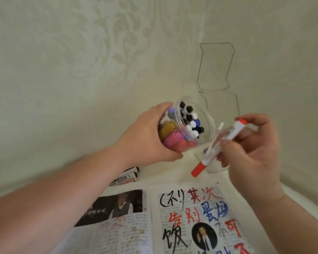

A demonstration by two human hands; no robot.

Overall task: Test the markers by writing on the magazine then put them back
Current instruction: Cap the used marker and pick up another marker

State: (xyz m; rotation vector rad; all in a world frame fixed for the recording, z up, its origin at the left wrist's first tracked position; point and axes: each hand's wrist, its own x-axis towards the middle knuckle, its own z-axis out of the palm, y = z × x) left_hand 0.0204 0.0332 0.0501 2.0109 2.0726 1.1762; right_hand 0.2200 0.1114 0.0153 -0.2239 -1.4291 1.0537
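Observation:
My left hand grips a clear plastic jar, tilted with its mouth toward me and to the right. Inside it are several markers with black, white, blue, pink, yellow and red ends. My right hand holds a white marker with a red cap, cap pointing down-left, just right of the jar's mouth. An open magazine lies below on the table, with red, blue and black characters written over its right page.
Two black-capped markers lie on the white table under my left forearm, above the magazine. A clear acrylic stand rises at the back against the patterned wall. Its base sits behind the red marker.

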